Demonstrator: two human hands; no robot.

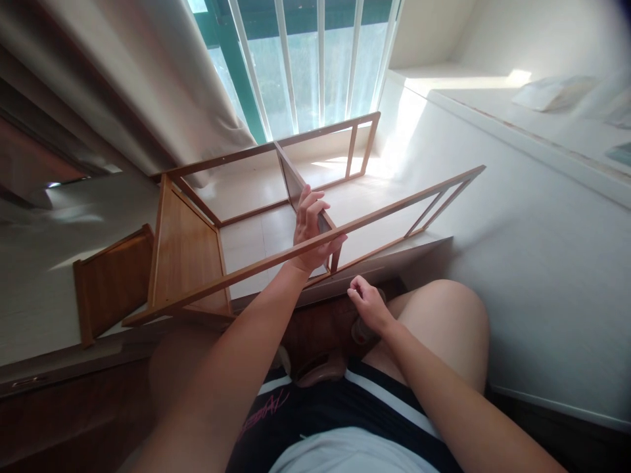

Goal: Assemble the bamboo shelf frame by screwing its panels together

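A wooden shelf frame (197,256) lies on its side on the pale floor in front of a barred window. My left hand (311,231) reaches through the frame and grips the middle shelf board (294,180), fingers wrapped over its edge. A long side rail (394,207) crosses in front of that wrist. My right hand (367,303) hovers lower, near my knee, with its fingers curled in a loose pinch; whether anything small is in them I cannot make out.
A loose wooden panel (111,286) lies on the floor to the left. A curtain (162,85) hangs at the upper left. A white bed (517,197) fills the right side. My bare knees and black shorts (345,407) are at the bottom.
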